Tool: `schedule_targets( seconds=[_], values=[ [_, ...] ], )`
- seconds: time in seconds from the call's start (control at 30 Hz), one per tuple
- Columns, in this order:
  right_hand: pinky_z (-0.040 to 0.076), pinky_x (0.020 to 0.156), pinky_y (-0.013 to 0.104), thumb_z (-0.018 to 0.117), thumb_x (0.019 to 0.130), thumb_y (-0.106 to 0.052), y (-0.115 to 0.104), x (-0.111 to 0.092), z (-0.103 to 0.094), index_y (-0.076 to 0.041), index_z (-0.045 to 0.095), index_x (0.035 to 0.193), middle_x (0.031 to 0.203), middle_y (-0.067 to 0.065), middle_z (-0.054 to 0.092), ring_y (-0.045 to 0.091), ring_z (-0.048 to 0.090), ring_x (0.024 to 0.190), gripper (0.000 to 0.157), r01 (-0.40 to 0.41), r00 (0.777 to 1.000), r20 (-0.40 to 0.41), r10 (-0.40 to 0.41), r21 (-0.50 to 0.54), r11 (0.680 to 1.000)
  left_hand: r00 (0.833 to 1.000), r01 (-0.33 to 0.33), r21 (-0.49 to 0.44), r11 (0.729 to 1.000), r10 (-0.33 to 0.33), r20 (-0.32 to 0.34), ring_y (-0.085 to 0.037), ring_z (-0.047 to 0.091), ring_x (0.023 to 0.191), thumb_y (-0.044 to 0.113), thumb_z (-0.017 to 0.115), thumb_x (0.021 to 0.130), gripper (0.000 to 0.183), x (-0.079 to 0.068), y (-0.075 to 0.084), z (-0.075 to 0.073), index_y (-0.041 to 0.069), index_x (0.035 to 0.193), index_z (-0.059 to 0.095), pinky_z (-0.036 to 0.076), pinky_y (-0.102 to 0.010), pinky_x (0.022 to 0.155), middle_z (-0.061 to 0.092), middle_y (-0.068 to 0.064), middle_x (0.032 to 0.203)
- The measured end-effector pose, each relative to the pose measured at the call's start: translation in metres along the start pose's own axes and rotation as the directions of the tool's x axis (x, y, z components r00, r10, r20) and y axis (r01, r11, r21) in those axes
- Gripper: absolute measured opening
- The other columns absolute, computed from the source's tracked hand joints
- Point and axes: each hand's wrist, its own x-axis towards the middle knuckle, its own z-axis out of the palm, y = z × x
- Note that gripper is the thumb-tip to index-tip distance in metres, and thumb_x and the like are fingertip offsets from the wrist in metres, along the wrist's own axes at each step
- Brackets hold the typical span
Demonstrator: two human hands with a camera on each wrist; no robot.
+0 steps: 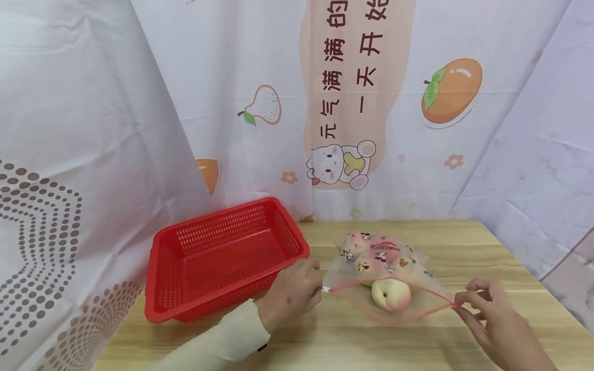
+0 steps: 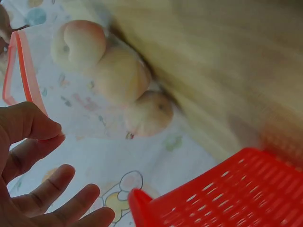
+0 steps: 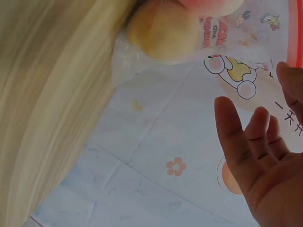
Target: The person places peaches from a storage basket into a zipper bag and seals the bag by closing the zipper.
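A clear zip bag (image 1: 345,270) printed with cartoon figures lies on the table with several peaches in it. Its red zip strips (image 1: 357,283) spread apart, so the mouth gapes toward me, and one peach (image 1: 392,294) shows at the opening. My left hand (image 1: 297,288) pinches the left end of the mouth, by a small white slider (image 1: 326,289). In the left wrist view, thumb and forefinger meet at that corner while the other fingers stay spread. On the opposite side, my right hand (image 1: 494,314) pinches the right corner of the mouth between thumb and fingertips.
A red slotted plastic basket (image 1: 227,278) stands on the left of the wooden table (image 1: 352,345), just behind my left forearm. A white curtain (image 1: 260,154) with fruit prints and writing hangs along the back edge.
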Motion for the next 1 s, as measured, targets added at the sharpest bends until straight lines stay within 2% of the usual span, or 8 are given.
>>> schedule_targets(
  seconds=[0.1,0.27,0.63,0.67,0.73,0.87,0.9,1.0],
  values=[
    [0.041,0.05,0.011,0.032,0.097,-0.063,-0.002,-0.006,0.003,-0.026,0.062,0.082,0.102,0.003,0.047,0.0,0.051,0.07,0.05,0.049,0.999,0.0,-0.049,-0.055,0.997,0.999,-0.019,0.023,1.0,0.019,0.03,-0.019,0.064,0.095,0.012,0.078,0.082,0.005,-0.009,0.001,0.004,0.016,0.083,0.076,0.057,-0.028,0.076,0.066,-0.007,0.109],
    [0.037,0.046,0.013,0.031,0.098,-0.063,-0.003,-0.014,0.006,-0.03,0.06,0.08,0.1,0.007,0.05,0.014,0.057,0.068,0.047,0.1,0.995,-0.012,-0.102,-0.099,0.99,0.993,-0.018,0.0,1.0,0.018,0.116,-0.021,0.063,0.104,0.015,0.075,0.088,0.003,-0.022,0.002,0.008,0.018,0.089,0.076,0.055,-0.033,0.088,0.065,-0.007,0.114],
    [0.018,0.042,0.012,0.023,0.094,-0.067,-0.002,-0.034,0.006,-0.035,0.054,0.075,0.1,-0.001,0.047,-0.004,0.036,0.07,0.049,0.061,0.993,0.11,-0.048,-0.115,0.992,0.988,-0.068,-0.063,0.996,0.076,0.134,-0.02,0.063,0.103,0.015,0.075,0.086,0.006,-0.043,0.003,0.015,0.021,0.087,0.077,0.056,-0.034,0.087,0.065,-0.007,0.113],
    [0.018,0.043,0.012,0.022,0.094,-0.068,-0.002,-0.035,0.006,-0.036,0.053,0.075,0.101,-0.001,0.047,-0.002,0.037,0.073,0.049,0.06,0.991,0.125,-0.045,-0.113,0.992,0.988,-0.071,-0.065,0.995,0.078,0.13,-0.02,0.063,0.104,0.015,0.075,0.086,0.007,-0.044,0.004,0.016,0.021,0.088,0.077,0.056,-0.034,0.088,0.065,-0.007,0.113],
    [0.019,0.042,0.012,0.047,0.094,-0.064,-0.001,-0.035,0.005,-0.036,0.053,0.075,0.102,-0.002,0.048,0.0,0.038,0.075,0.034,0.065,0.987,0.153,-0.049,-0.103,0.993,0.989,-0.077,-0.066,0.995,0.084,0.122,-0.019,0.063,0.104,0.014,0.074,0.086,0.008,-0.045,0.005,0.016,0.021,0.088,0.077,0.055,-0.035,0.088,0.065,-0.007,0.114],
    [0.032,0.042,0.019,0.074,0.074,-0.067,-0.007,-0.027,0.0,-0.034,0.058,0.083,0.107,0.001,0.05,0.012,0.048,0.083,0.038,0.101,0.981,0.176,-0.075,-0.143,0.985,0.99,-0.085,-0.062,0.994,0.091,0.107,-0.018,0.063,0.105,0.015,0.074,0.086,0.01,-0.045,0.007,0.016,0.023,0.091,0.078,0.055,-0.035,0.089,0.065,-0.005,0.114],
    [0.038,0.044,0.024,0.075,0.073,-0.067,-0.01,-0.023,0.0,-0.031,0.059,0.086,0.107,0.003,0.051,0.017,0.052,0.084,0.041,0.131,0.981,0.163,-0.106,-0.154,0.979,0.99,-0.084,-0.063,0.994,0.09,0.107,-0.018,0.063,0.106,0.015,0.074,0.087,0.009,-0.044,0.008,0.016,0.023,0.091,0.078,0.055,-0.035,0.089,0.065,-0.005,0.114],
    [0.046,0.059,0.038,0.046,0.087,-0.077,-0.029,-0.006,0.003,-0.024,0.064,0.094,0.11,0.011,0.055,0.032,0.056,0.087,0.056,0.22,0.974,0.1,-0.204,-0.186,0.958,0.991,-0.08,-0.068,0.994,0.087,0.105,-0.018,0.062,0.107,0.017,0.074,0.088,0.009,-0.043,0.009,0.015,0.023,0.092,0.078,0.055,-0.035,0.089,0.065,-0.005,0.115]
  ],
)
